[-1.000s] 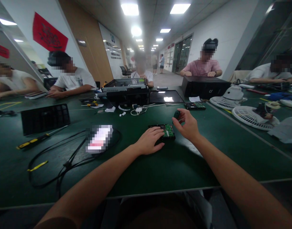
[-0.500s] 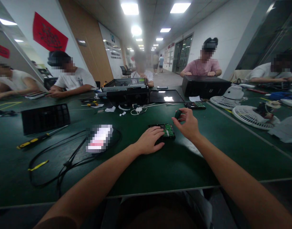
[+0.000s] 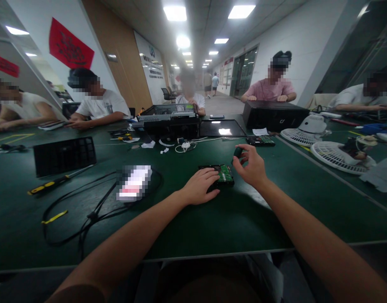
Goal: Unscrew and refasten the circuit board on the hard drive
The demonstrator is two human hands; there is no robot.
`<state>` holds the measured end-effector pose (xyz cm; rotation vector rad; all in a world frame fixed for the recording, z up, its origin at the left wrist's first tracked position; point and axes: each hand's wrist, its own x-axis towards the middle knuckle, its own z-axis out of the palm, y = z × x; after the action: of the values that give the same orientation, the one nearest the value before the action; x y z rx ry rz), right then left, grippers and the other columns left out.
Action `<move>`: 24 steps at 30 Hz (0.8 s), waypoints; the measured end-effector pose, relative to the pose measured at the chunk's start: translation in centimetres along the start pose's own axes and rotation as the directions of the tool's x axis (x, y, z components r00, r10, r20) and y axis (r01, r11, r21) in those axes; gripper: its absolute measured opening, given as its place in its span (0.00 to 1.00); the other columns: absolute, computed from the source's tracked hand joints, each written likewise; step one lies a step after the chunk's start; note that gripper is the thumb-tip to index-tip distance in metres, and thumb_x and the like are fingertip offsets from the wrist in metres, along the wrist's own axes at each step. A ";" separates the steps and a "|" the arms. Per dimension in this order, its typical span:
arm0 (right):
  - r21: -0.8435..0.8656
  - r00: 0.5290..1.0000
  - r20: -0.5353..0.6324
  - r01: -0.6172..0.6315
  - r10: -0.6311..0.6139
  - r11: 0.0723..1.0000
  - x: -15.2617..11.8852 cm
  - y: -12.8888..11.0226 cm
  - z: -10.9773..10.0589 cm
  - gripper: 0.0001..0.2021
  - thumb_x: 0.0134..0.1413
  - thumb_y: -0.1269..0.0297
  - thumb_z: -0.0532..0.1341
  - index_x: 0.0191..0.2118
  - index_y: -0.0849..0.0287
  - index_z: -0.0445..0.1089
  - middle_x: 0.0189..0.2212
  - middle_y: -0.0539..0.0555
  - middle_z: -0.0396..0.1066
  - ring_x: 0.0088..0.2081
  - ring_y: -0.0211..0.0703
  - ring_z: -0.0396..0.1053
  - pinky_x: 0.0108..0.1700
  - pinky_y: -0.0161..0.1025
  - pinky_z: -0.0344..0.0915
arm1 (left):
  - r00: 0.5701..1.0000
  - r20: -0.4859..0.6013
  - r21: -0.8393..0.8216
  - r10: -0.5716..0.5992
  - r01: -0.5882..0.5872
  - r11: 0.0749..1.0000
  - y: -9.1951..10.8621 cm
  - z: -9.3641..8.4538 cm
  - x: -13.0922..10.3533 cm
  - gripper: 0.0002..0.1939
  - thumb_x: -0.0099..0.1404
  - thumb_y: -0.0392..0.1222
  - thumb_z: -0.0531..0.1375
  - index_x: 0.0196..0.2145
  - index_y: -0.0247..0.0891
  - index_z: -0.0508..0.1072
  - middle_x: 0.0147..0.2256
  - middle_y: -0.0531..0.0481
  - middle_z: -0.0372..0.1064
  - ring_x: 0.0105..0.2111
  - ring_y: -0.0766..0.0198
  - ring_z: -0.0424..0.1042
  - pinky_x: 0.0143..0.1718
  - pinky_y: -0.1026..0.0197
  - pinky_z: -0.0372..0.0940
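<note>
left hand [image 3: 200, 186] unclenched, atop green-board device [image 3: 225, 175] | right hand [image 3: 252, 166] grasping dark tool [image 3: 237, 153], beside device

Cool Glare Above, Dimness Below

White ceiling panels [image 3: 175, 13] burned out overhead, with a milky haze softening the far corridor [image 3: 209, 94]. The green tabletop [image 3: 168, 227] was dim — a white reflection glared off the flat dark panel [image 3: 223, 128], and a soft shadow lay below the right hand [image 3: 252, 166]. Wide-angle distortion stretched the edges; distant detail was soft, and coarse pixel blocks masked the lit phone [image 3: 134, 183].
</note>
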<state>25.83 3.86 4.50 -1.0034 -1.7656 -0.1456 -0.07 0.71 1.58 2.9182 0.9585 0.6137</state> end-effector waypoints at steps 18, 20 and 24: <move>-0.014 1.000 -0.013 0.016 -0.016 1.000 0.2 -0.2 0.0 0.22 0.60 0.62 0.65 0.59 0.53 0.64 0.45 0.57 0.72 0.34 0.46 0.74 0.43 0.51 0.76 | 1.000 -0.009 -0.004 -0.002 0.002 1.000 0.1 0.0 0.0 0.27 0.74 0.53 0.60 0.65 0.37 0.69 0.66 0.39 0.67 0.69 0.46 0.61 0.70 0.40 0.57; -0.019 1.000 -0.013 0.016 -0.017 1.000 0.3 -0.2 -0.1 0.21 0.60 0.61 0.66 0.58 0.53 0.65 0.46 0.57 0.70 0.32 0.44 0.73 0.41 0.50 0.76 | 1.000 -0.008 -0.008 -0.005 0.005 1.000 0.1 0.0 0.0 0.27 0.74 0.53 0.60 0.65 0.38 0.69 0.66 0.39 0.67 0.69 0.46 0.61 0.70 0.39 0.58; -0.010 1.000 0.005 0.021 -0.021 1.000 0.4 -0.3 -0.3 0.20 0.61 0.61 0.66 0.57 0.52 0.66 0.46 0.56 0.68 0.30 0.40 0.70 0.37 0.47 0.76 | 1.000 0.005 -0.015 -0.003 0.003 1.000 0.2 -0.2 0.1 0.28 0.74 0.54 0.60 0.65 0.38 0.69 0.66 0.39 0.67 0.70 0.45 0.60 0.70 0.38 0.57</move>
<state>25.82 3.73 5.02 -0.9936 -1.7821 -0.1654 0.04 0.55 1.80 2.9037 0.9532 0.6099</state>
